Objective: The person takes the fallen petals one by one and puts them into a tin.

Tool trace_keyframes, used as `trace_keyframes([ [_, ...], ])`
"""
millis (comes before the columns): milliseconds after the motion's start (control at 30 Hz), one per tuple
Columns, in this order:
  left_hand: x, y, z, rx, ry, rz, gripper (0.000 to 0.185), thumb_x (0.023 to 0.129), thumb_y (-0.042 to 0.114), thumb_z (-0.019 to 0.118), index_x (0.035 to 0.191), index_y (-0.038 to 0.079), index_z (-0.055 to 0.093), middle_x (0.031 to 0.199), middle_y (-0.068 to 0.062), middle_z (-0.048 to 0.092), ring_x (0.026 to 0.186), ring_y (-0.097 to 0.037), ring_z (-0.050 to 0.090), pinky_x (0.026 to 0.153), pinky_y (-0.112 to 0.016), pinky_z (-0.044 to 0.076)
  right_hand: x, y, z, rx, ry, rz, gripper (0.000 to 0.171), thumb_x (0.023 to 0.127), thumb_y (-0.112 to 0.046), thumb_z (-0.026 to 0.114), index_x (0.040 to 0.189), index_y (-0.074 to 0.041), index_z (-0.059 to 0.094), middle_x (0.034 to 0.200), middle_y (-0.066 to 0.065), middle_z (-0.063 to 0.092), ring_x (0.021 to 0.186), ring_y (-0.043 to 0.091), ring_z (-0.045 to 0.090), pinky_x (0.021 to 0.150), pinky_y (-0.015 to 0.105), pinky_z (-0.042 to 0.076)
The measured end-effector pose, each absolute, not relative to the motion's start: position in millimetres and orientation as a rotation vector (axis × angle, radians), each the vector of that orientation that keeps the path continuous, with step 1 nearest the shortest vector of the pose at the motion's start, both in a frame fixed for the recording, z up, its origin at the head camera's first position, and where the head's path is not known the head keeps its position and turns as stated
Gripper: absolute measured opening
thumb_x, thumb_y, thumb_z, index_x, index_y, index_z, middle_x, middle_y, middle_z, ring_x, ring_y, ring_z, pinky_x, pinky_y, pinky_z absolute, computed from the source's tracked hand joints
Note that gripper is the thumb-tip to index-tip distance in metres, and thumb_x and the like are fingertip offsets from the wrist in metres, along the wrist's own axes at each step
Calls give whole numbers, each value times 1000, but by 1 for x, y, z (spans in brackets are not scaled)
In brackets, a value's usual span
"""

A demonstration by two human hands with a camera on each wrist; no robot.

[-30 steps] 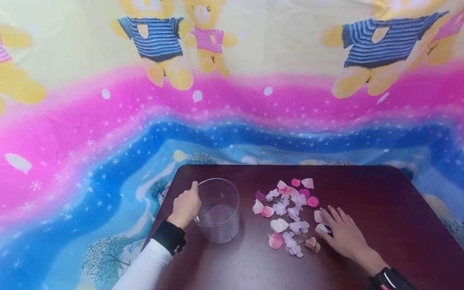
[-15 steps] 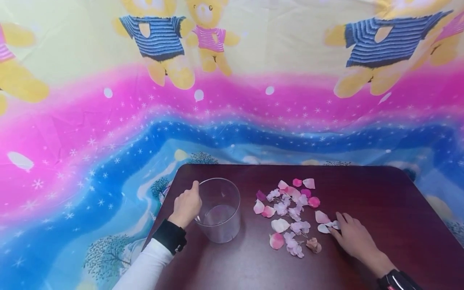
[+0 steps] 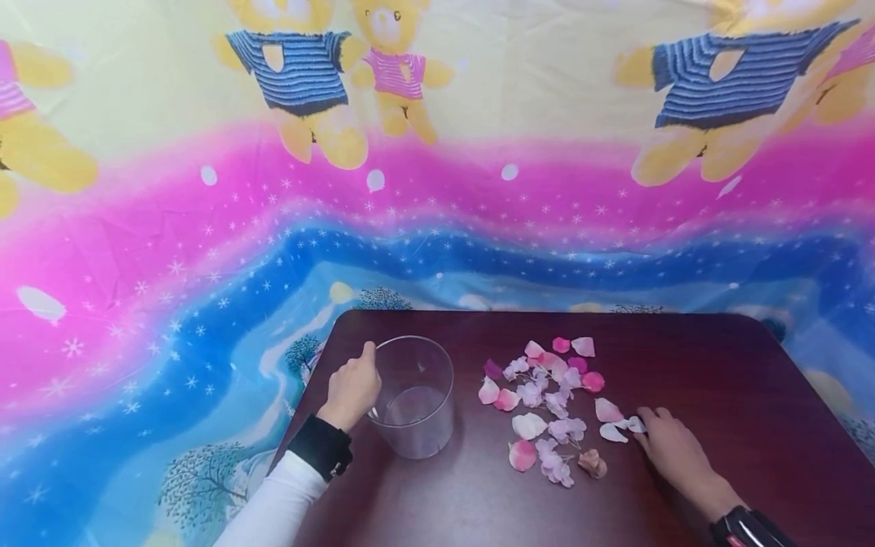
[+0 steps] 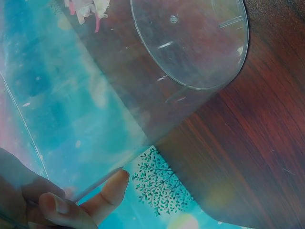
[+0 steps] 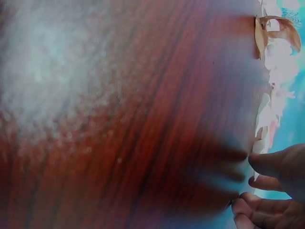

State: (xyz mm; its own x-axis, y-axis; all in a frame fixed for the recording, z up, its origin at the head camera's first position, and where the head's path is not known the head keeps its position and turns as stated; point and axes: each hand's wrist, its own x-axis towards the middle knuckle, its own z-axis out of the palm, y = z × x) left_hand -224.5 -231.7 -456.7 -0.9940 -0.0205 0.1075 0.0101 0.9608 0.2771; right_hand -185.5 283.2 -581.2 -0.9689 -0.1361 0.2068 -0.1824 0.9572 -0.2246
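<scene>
With my left hand (image 3: 352, 387) I grip the rim of a clear plastic bucket (image 3: 427, 437), standing upright on the table at left. Thumb and fingers are on the rim in the left wrist view; nothing shows inside the bucket. My right hand (image 3: 677, 452) is low over the table, fingers curled. Its thumb and fingertips pinch the edge of a small white flower sprig (image 3: 636, 424), partly hidden by them. Beside it lie a white petal (image 3: 613, 432) and a pale pink petal (image 3: 608, 410).
Lilac flower sprigs (image 3: 564, 430), pink petals (image 3: 522, 456) and a dried tan flower (image 3: 592, 463) lie scattered mid-table. The dark wooden table (image 3: 472, 501) has rounded far corners. Behind it hangs a cloth (image 3: 506, 228) printed with bears.
My right hand has drawn back a little to the right, and its spread fingers have curled in at the white flower sprig. My left hand and the bucket stay put.
</scene>
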Motion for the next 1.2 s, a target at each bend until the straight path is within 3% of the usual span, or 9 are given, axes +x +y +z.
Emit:
trace_keyframes([
  [267,-227,-231,-457,8,-3010,-385,20,100,8,43,119,5,48,62,-9,52,52,-28,56,47,-39,42,-190,286,-581,258,-2909,384,13,84,-2,73,89,-1,61,71,10,55,60,28,57,50,43,42],
  [867,-227,-230,-456,15,-2993,-395,17,100,9,44,116,5,48,62,-10,53,54,-31,58,48,-41,43,-196,286,-584,263,-2923,418,21,93,-3,61,76,-7,49,59,8,54,53,34,57,46,46,39],
  [1200,-226,-229,-455,26,-3010,-401,20,101,10,44,119,5,48,61,-8,50,50,-26,53,47,-38,42,-198,288,-577,222,-2951,441,16,88,-3,62,76,-6,52,59,6,53,51,25,52,47,43,39],
])
